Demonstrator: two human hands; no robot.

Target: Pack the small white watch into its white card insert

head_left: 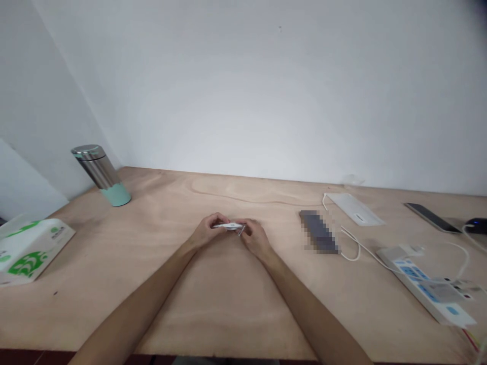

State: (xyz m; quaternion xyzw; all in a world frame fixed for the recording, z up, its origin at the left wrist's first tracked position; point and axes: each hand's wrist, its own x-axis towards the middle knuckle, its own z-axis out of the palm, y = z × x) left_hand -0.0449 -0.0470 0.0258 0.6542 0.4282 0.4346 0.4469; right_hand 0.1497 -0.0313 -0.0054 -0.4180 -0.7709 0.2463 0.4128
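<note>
A small white object [233, 226] with a thin metallic-looking part on its right side is held between both hands, low over the middle of the wooden table [228, 299]. The fingers of my left hand [207, 229] are closed on its left end. On the right end, my right hand [254, 237] pinches the object beside the shiny part. What exactly the object is cannot be made out at this size.
A steel and mint bottle [102, 175] stands back left, with a tissue pack [36, 251] nearer. To the right lie a blurred phone [319, 232], a white pouch [355, 209], a dark phone [431, 218], white cables and a power strip [426, 286].
</note>
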